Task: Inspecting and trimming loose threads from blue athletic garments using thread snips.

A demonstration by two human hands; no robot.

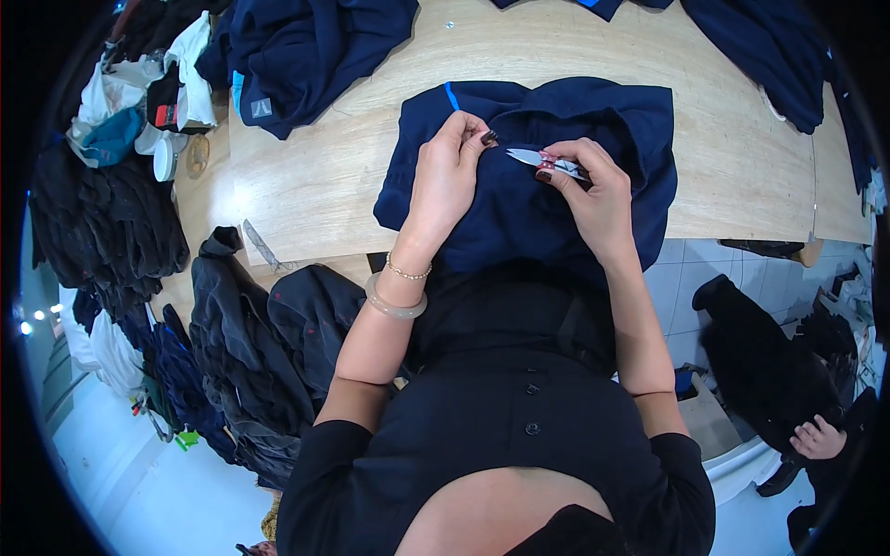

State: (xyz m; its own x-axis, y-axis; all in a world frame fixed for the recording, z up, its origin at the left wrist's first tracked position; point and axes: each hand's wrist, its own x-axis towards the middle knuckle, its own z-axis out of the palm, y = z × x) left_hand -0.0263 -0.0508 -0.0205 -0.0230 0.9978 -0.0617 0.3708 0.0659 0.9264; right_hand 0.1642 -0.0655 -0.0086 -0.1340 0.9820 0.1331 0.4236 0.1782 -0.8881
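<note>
A navy blue garment (547, 208) lies bunched on the table in front of me, its near part hanging over the edge toward my lap. My left hand (451, 162) pinches a bit at the garment's opening between thumb and fingertips; whatever thread or fabric is there is too small to make out. In my right hand (593, 190) is a pair of thread snips (530, 158) with red grips. Their pointed blades aim left, a short way from my left fingertips. A bright blue strip (451, 96) shows at the garment's upper left.
The wooden table (315, 199) carries another navy garment (315, 56) at the far left and more navy cloth (760, 56) at the far right. Dark clothes (236, 324) are piled at left, near a round white container (165, 159). Another person's hand (818, 437) shows at lower right.
</note>
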